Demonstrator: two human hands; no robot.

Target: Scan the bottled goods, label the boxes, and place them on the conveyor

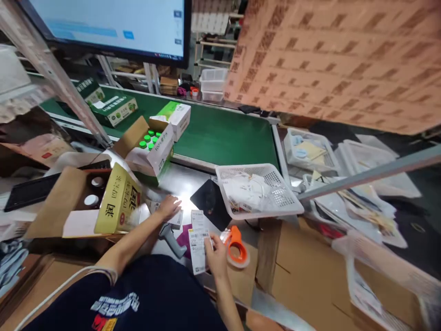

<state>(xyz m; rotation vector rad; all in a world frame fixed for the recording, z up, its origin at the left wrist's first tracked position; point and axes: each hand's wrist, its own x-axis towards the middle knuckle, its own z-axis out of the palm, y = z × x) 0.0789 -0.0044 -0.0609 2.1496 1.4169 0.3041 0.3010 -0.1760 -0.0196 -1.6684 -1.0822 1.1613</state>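
Observation:
My right hand (217, 257) pinches the right edge of a long white printed label sheet (198, 248) close to my body. My left hand (168, 208) is stretched over the metal bench, its fingers apart and somewhat blurred. Just below that hand lies a small pale box (177, 220), and I cannot tell whether they touch. A grey handheld scanner (173, 241) lies between my left forearm and the sheet. Purple material (185, 240) shows partly beneath the sheet. Right of my right hand is an orange tape dispenser (237, 248) with a roll of tape.
Left stand an opened yellow carton (119, 202) with white-capped bottles and a carton (156, 154) of green-capped bottles. A white basket (289, 204) holds plastic-wrapped items beside a black pad (210, 202). Behind runs a green conveyor (227, 135) with boxes. A monitor (103, 27) hangs above.

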